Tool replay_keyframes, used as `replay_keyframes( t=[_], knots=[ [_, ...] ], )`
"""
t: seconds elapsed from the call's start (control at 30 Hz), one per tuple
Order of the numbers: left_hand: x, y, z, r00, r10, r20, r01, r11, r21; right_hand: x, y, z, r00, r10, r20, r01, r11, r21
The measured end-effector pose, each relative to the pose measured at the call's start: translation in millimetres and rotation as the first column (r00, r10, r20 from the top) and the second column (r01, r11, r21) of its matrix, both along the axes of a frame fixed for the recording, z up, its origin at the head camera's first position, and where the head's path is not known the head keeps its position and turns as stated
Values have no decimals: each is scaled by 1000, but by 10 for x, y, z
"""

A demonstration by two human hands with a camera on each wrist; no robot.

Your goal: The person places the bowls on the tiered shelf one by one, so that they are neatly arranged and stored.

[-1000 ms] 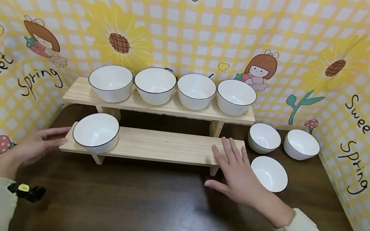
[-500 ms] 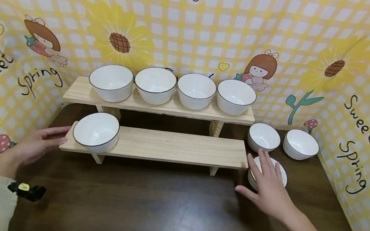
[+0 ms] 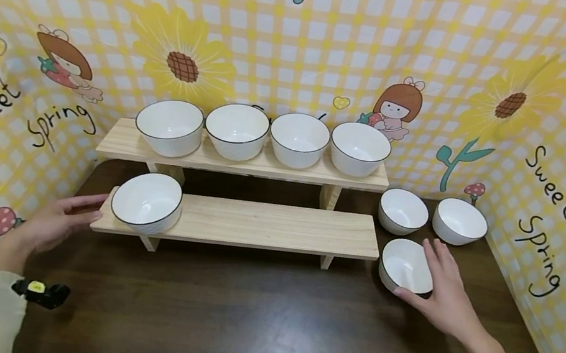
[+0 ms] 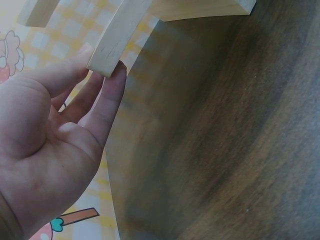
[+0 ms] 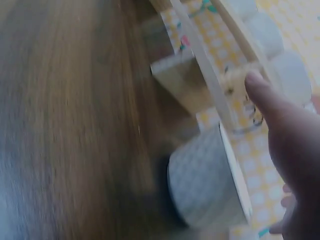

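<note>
On the left, my left hand [image 3: 53, 224] pinches the end of the lower wooden shelf board [image 3: 274, 225], thumb on top and fingers beneath, as the left wrist view shows at the board end [image 4: 117, 45]. A white dark-rimmed bowl [image 3: 147, 203] stands on that board's left part. My right hand [image 3: 445, 300] is at the right side of another white bowl [image 3: 404, 264] on the table, its thumb and fingers spread at the rim. The right wrist view is blurred; there the thumb reaches out above this bowl [image 5: 205, 180], whose side looks textured.
Several matching bowls line the upper shelf board [image 3: 262, 166] behind. Two more bowls, one nearer [image 3: 403, 211] and one in the corner [image 3: 460, 221], stand on the dark table [image 3: 235, 319] at right. A checked yellow cloth [image 3: 308, 36] encloses the back and sides.
My right hand has moved right, from above the lower board's right end to the rim of the front bowl on the table. My left hand stays at the board's end.
</note>
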State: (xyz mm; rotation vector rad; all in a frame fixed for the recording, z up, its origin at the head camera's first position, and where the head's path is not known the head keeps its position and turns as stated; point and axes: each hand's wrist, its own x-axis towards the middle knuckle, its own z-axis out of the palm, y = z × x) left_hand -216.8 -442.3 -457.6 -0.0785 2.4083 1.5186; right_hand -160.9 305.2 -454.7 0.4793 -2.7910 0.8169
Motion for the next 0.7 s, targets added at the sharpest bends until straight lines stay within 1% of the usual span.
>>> replay_keyframes(
  t=[0.1, 0.23, 0.33, 0.43, 0.53, 0.7],
  knots=[
    [12, -9, 4, 1000, 2, -6, -2, 1000, 12, -41, 99, -64, 999, 10, 49, -7, 998, -56],
    [19, -11, 4, 1000, 7, -8, -7, 1000, 24, -90, 200, -141, 995, 24, 98, -14, 995, -95],
    [20, -9, 5, 1000, 4, -2, -4, 1000, 11, -127, 248, -183, 992, 39, 120, -25, 993, -118],
    [18, -5, 7, 1000, 3, 3, -3, 1000, 3, -162, 271, -222, 990, 54, 129, -34, 988, -152],
    [11, -6, 7, 1000, 3, 3, -3, 1000, 7, -194, 279, -263, 991, 53, 119, -32, 984, -177],
    [8, -6, 9, 1000, 5, 0, -5, 1000, 10, -243, 274, -318, 995, 47, 92, -30, 983, -179]
  ],
)
